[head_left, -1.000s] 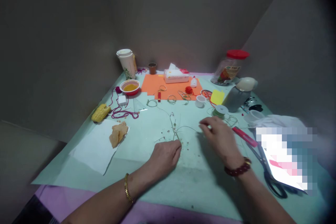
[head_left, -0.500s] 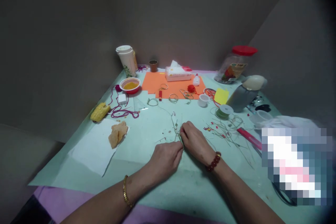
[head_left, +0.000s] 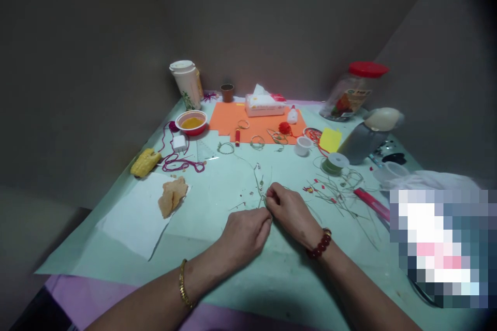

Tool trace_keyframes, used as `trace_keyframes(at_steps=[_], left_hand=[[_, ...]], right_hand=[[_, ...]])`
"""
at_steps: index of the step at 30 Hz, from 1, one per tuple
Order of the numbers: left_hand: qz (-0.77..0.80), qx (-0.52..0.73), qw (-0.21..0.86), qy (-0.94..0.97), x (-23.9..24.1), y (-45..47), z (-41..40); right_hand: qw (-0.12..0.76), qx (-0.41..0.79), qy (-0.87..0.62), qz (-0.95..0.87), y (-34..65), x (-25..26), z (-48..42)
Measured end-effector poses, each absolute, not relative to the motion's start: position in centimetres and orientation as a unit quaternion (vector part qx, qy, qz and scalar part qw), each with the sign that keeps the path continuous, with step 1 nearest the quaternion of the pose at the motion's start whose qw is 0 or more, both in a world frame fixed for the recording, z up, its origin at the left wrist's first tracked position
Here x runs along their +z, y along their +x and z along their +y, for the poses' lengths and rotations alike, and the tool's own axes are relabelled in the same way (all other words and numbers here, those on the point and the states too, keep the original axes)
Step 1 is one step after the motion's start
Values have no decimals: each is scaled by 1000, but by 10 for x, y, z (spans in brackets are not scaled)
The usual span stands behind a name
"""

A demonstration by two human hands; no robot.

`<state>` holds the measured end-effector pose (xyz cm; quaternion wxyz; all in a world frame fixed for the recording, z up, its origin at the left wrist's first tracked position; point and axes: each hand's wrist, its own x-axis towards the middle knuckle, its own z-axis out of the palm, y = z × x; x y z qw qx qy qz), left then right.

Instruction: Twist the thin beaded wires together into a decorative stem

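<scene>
My left hand (head_left: 248, 230) and my right hand (head_left: 285, 207) meet low over the middle of the table, fingers pinched together. Between their fingertips runs a thin green cord (head_left: 256, 178), which leads away from me toward a loose coil (head_left: 225, 148). Small beads (head_left: 261, 184) lie on or beside the cord just beyond my fingers. The exact spot where each hand grips the cord is partly hidden by the fingers. To the right of my right hand lie cut green cord pieces (head_left: 337, 199) with small red bits among them.
Farther back are a spool of green cord (head_left: 335, 164), a small clear cup (head_left: 303, 146), orange sheets (head_left: 223, 119) and a tissue box (head_left: 265, 107). At left are a corn cob (head_left: 145, 162), crackers on white paper (head_left: 132, 227) and a red bowl (head_left: 191, 123). A red-handled cutter (head_left: 370, 204) lies right.
My view has shifted slightly. Both hands stay together at the cord, still pinching; the right hand's fingers have moved only a little.
</scene>
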<state>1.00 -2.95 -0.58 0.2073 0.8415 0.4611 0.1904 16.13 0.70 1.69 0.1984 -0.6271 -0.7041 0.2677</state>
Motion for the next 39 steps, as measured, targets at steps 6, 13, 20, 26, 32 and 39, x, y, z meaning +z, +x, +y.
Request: trace_keyframes(at_steps=[6, 13, 20, 26, 32, 39], left_hand=[[467, 198, 223, 832, -7, 10, -30], [455, 195, 210, 843, -12, 10, -29], [454, 197, 215, 842, -12, 10, -29], [457, 196, 212, 841, -11, 10, -30], [466, 191, 221, 835, -10, 10, -29], [451, 190, 223, 843, -12, 9, -27]], right_hand=[[204, 295, -623, -695, 164, 17, 13], [166, 293, -648, -683, 161, 19, 18], [184, 340, -628, -676, 166, 20, 20], [195, 373, -609, -672, 169, 20, 20], [197, 302, -623, -694, 165, 14, 19], [196, 280, -617, -709, 163, 14, 14]])
